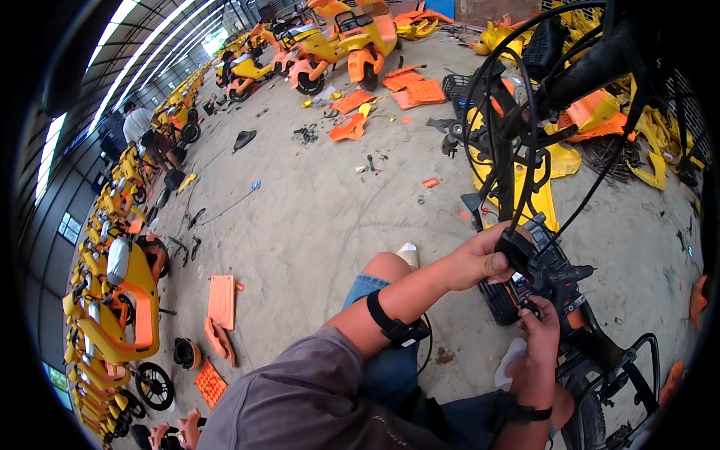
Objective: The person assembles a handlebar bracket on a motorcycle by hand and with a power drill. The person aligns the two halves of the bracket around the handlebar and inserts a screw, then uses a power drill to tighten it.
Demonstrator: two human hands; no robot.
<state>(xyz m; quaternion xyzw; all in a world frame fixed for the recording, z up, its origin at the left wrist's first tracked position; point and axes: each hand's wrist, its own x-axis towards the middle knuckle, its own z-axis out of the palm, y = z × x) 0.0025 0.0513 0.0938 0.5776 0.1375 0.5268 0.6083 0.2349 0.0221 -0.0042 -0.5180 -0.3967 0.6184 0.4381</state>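
A stripped black scooter frame (592, 330) stands at my right, its cables and black tubing rising in front of me. My left hand (481, 259) is closed around a black part (514, 249) of the frame, thumb on the near side. Just below it, my right hand (540, 328) pinches something small and dark beside the frame's middle; what it is I cannot make out. Black cables (534, 142) loop above both hands. Under the frame lies a yellow body panel (529, 191).
Rows of yellow scooters (124, 307) line the left side, where another person (142, 129) bends over one. More scooters (352, 45) stand at the back. Orange panels (222, 301) and small scraps lie on the concrete floor. Yellow and orange panels (652, 142) are heaped at the right.
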